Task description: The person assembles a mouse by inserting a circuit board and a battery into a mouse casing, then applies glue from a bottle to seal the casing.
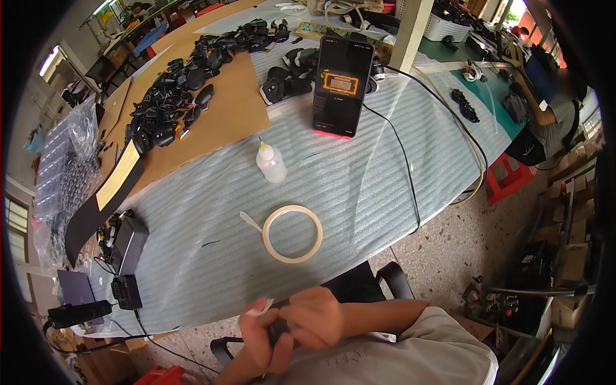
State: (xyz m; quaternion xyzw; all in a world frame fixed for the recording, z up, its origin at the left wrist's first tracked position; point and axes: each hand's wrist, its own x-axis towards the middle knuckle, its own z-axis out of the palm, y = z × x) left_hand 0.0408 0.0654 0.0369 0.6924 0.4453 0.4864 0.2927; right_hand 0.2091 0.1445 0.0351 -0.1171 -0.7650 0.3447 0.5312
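Close to my body, below the table's near edge, my two hands meet around a small dark part (pixel 277 330). My left hand (pixel 256 339) is closed around it, thumb and fingers curled. My right hand (pixel 316 316) presses curled fingers against its right side; what those fingertips pinch is hidden. A whitish strip, apparently tape (pixel 262 309), sticks out at the left fingertips. Beyond my hands, a roll of cream masking tape (pixel 319 232) lies flat with its loose end to the left. Behind the roll stands a translucent squeeze bottle (pixel 272 165) with a yellowish tip.
A phone (pixel 342 86) stands upright at the back with a cable. Black parts (pixel 170 96) heap on cardboard at left. A black box (pixel 130 244) and adapter (pixel 126 292) sit at the left edge. A chair (pixel 393 280) is under the near edge. Another person (pixel 555 119) sits far right.
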